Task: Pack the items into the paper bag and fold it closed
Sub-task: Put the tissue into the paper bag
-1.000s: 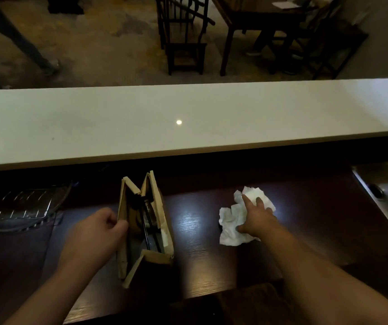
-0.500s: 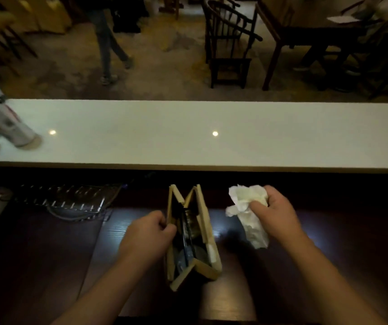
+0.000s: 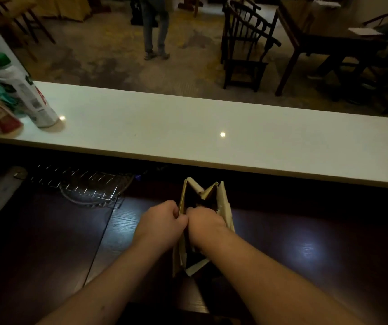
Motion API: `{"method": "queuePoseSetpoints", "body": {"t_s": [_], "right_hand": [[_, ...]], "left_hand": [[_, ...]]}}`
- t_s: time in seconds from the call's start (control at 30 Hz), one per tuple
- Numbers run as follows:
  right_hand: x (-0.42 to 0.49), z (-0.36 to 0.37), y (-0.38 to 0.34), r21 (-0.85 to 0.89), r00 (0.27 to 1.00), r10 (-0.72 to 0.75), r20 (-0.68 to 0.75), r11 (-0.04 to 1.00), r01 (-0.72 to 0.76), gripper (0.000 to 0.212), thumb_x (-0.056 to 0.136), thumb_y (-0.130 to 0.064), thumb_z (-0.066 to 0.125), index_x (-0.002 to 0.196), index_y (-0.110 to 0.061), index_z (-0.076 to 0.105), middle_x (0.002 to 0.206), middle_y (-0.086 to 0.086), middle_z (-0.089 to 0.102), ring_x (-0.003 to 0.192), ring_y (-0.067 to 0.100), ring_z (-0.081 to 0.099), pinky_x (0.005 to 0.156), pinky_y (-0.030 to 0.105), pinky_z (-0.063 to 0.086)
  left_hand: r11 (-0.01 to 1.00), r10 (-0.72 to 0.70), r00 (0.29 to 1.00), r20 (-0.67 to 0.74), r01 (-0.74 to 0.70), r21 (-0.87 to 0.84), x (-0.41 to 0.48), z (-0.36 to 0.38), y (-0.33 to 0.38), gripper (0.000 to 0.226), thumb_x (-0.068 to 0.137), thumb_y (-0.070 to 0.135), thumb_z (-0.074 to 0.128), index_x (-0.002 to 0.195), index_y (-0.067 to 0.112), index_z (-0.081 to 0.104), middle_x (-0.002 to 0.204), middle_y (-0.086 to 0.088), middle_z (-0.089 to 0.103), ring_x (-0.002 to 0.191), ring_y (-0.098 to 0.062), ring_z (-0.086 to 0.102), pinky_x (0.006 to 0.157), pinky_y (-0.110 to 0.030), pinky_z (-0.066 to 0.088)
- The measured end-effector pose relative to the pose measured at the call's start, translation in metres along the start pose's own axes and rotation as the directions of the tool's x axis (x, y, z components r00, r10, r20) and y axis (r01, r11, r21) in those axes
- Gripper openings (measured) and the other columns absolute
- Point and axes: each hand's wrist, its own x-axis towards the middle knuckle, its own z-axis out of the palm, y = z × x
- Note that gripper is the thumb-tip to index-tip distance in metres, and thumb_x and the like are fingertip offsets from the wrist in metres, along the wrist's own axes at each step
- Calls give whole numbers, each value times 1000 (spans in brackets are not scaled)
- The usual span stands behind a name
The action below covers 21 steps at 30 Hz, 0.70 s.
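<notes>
Both hands meet at the mouth of the bag (image 3: 223,207): the left hand (image 3: 162,222) is pinched on its left wall, while the right hand (image 3: 203,222) reaches inside, fingers hidden, so whether it holds anything cannot be told. Upright on the dark desk (image 3: 305,242), the bag gapes open. No loose items show nearby; packing appears nearly complete, folding not yet begun.

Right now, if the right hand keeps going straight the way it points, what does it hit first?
The right hand points down into the open paper bag, so it would probably meet whatever lies inside first. The interior is too dark to identify anything. The left hand pinches the bag's left wall.
</notes>
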Motion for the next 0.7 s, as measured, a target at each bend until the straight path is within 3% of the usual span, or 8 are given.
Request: {"method": "queuePoseSetpoints", "body": {"t_s": [0.13, 0.23, 0.3, 0.4, 0.43, 0.5, 0.57, 0.7], "right_hand": [[10, 2, -3, -22, 996, 9, 84, 1000, -7, 43, 92, -15, 63, 134, -12, 53, 133, 14, 55, 121, 34, 55, 95, 46, 51], [-4, -15, 0, -108, 992, -64, 112, 991, 76, 26, 84, -20, 70, 110, -15, 67, 108, 8, 67, 92, 28, 64, 73, 40, 54], [-17, -28, 13, -97, 968, -230, -102, 971, 220, 12, 85, -27, 65, 94, -19, 66, 93, 4, 67, 79, 25, 62, 64, 38, 52], [-21, -46, 36, -238, 728, -442, -524, 897, 373, 30, 82, -42, 61, 105, -22, 64, 98, -1, 61, 92, 21, 55, 73, 38, 51], [-17, -50, 44, -270, 742, -413, -528, 910, 314, 46, 80, -47, 63, 118, -21, 61, 107, 1, 60, 99, 23, 53, 81, 39, 50], [-3, -55, 56, -283, 887, -268, -377, 945, 165, 64, 79, -51, 68, 132, -19, 54, 121, 5, 56, 110, 27, 51, 89, 41, 47], [7, -54, 61, -304, 956, -153, -249, 950, 73, 47, 84, -45, 68, 123, -20, 59, 118, 6, 58, 107, 28, 54, 82, 41, 46], [2, -57, 86, -102, 964, 137, -226, 981, -164, 22, 77, -32, 68, 97, -22, 69, 96, 3, 69, 89, 27, 67, 67, 36, 49]], "left_hand": [[1000, -10, 1000, 28, 9, 26, -2, -1, -1, 30, 67, 58, 52, 69, 28, 56, 64, 7, 64, 63, -14, 59, 51, -30, 42], [998, -58, 991, 121, 60, -14, -7, -9, -4, 42, 63, 69, 50, 72, 30, 61, 66, 8, 68, 64, -15, 65, 62, -33, 54], [998, -49, 967, 249, 40, 40, -10, -17, -8, 48, 54, 74, 52, 71, 30, 62, 66, 9, 67, 66, -15, 67, 60, -32, 53], [971, -24, 893, 450, -85, 221, -20, -22, -9, 46, 48, 73, 57, 68, 32, 61, 78, 9, 71, 73, -14, 65, 59, -28, 46], [960, -20, 878, 478, -116, 254, -23, -21, -8, 42, 51, 70, 60, 70, 33, 63, 85, 8, 74, 77, -15, 66, 60, -28, 46], [939, -11, 882, 471, -152, 307, -25, -19, -5, 33, 63, 56, 65, 83, 31, 69, 95, 6, 75, 85, -18, 68, 62, -29, 45], [928, 4, 905, 424, -162, 336, -22, -21, -1, 27, 73, 46, 65, 90, 27, 71, 98, 3, 75, 91, -21, 69, 60, -29, 42], [900, 69, 967, 247, -167, 403, -1, -34, 1, 27, 84, 43, 61, 64, 26, 53, 91, -2, 74, 92, -28, 70, 66, -33, 47]]}}
